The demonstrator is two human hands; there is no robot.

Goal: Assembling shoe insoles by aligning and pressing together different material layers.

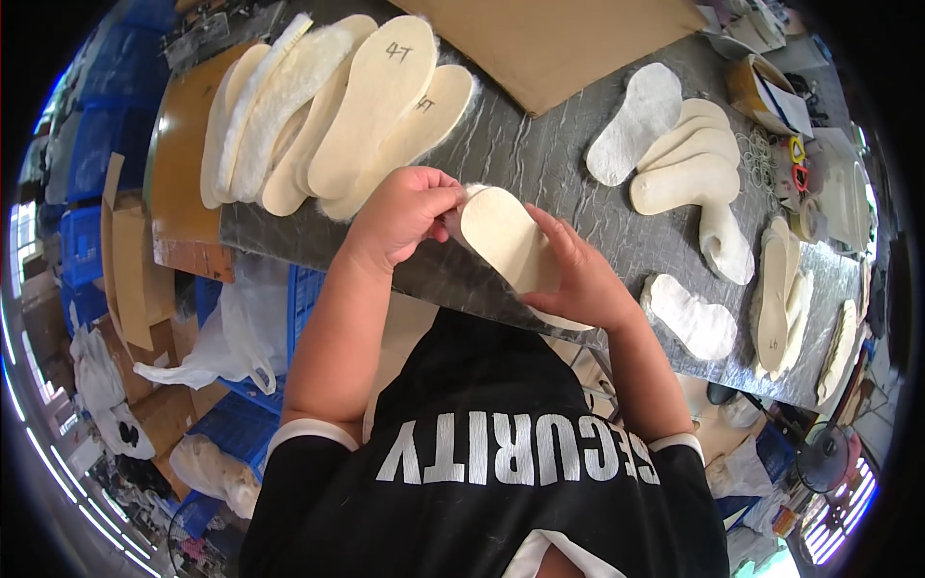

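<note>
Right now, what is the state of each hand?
Left hand: closed, pinching the edge of a long, cream, fleece-edged insole.
Right hand: closed on the same insole's side.

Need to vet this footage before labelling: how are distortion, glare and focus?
Head view: strong fisheye distortion, with surroundings curving toward a black rim; head view: streaky sheen on the dark tabletop, glare burning out near the lower left and lower right rim; head view: the insole, left hand and right hand look fairly sharp, without obvious motion blur.

Even indoor light, glare from strip lights point(845, 512) near the rim, sheen on the tabletop point(549, 159), strong fisheye curvature.
</note>
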